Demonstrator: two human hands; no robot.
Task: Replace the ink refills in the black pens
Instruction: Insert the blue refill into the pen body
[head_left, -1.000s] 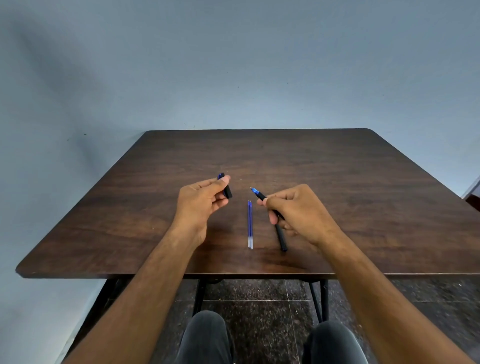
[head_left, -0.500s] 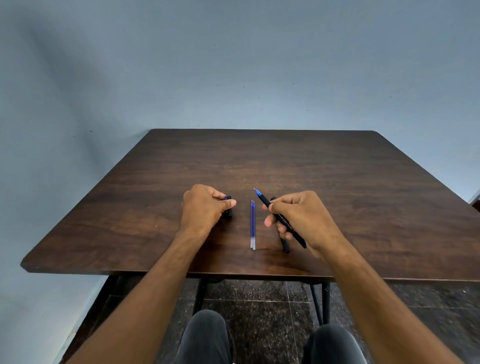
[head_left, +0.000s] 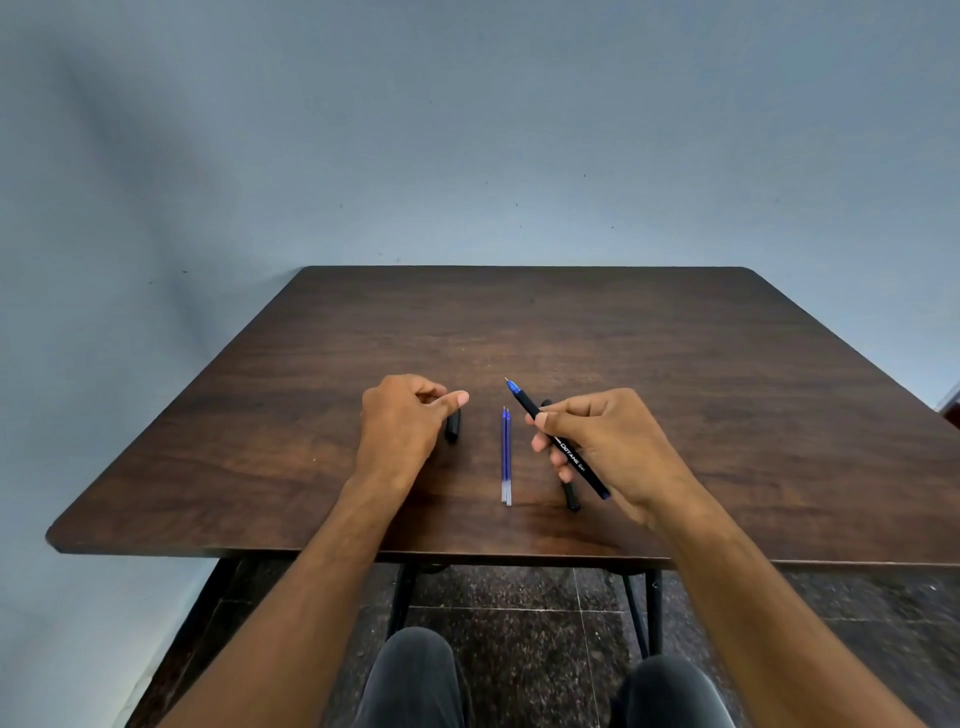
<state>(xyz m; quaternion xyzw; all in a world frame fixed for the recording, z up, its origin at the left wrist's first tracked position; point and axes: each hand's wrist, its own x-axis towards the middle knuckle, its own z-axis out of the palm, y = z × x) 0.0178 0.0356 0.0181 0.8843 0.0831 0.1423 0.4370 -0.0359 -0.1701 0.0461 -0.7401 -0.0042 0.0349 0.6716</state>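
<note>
Right hand (head_left: 608, 441) pinching uncapped pen (head_left: 558, 440), left hand (head_left: 402, 423) curled over cap (head_left: 453, 427); could nudge refills (head_left: 506, 456) between fingers, rolling away.

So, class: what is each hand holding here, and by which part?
The right hand grips an uncapped black pen around mid-barrel. The left hand touches the pen cap on the table; its grip is unclear.
</note>
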